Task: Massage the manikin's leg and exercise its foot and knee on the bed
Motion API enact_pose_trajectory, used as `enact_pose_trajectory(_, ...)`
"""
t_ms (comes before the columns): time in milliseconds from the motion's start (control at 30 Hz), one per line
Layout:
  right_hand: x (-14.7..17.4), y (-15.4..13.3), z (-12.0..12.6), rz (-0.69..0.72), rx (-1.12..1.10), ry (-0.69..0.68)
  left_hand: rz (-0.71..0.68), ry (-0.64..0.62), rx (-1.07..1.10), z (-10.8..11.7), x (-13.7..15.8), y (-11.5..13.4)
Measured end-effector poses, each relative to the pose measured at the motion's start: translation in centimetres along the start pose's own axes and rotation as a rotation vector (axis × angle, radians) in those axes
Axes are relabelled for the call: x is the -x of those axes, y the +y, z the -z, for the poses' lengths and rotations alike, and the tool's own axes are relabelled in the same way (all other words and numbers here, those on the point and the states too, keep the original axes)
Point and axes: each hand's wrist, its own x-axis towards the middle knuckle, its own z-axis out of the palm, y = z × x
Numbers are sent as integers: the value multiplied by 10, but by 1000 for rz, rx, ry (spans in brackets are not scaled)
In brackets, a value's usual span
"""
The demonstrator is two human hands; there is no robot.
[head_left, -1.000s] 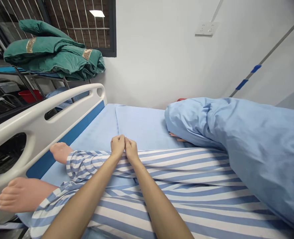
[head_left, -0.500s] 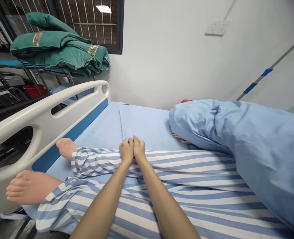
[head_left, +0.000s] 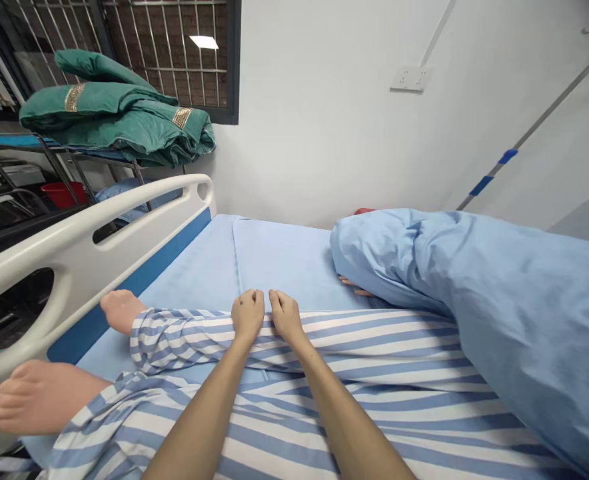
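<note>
My left hand is closed in a fist at the far leg of a pair of blue-and-white striped trousers. Beside it, a small gap away, my right hand is closed as well. Both sets of fingers curl away from me, and whatever they may hold is hidden. The trousers cover two legs lying on the bed, with smooth, plastic-looking bare feet, the near foot and the far foot. A light blue quilt is bunched on the right, with fingertips showing under its edge.
A white footboard stands at the left end of the bed. The light blue sheet stretches to the wall. Folded green bedding lies on a metal-framed rack by the barred window. A pole with blue bands leans at the right.
My hands have moved apart; they were pressed together and now a gap separates them. The view has shifted slightly, while the legs and quilt look unchanged.
</note>
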Motion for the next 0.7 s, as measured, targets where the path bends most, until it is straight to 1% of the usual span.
enact_pose_trajectory(67, 2, 11, -3, -28, -16, 3, -13, -5, -19, -1, 0, 0)
enact_pose_trajectory(133, 2, 15, -4, -36, -41, -1, -21, -14, -34, -2, 1, 1)
enact_pose_trajectory(333, 0, 11, -1, -81, -135, 35, -88, -67, 14, -2, 2, 5)
enact_pose_trajectory(433, -2, 12, 1, -105, -214, 57, -69, -86, 136, -1, -6, 20)
enact_pose_trajectory(533, -5, 15, 3, -142, -330, 76, 7, -59, 401, -3, -15, 45)
enact_pose_trajectory(600, -7, 18, 3, -171, -406, 97, 65, -24, 568, -9, -17, 56)
enact_pose_trajectory(633, -8, 19, 3, -190, -439, 110, 94, -1, 604, -12, -15, 58)
enact_pose_trajectory(700, -10, 21, 3, -223, -490, 137, 111, 32, 547, -21, -9, 55)
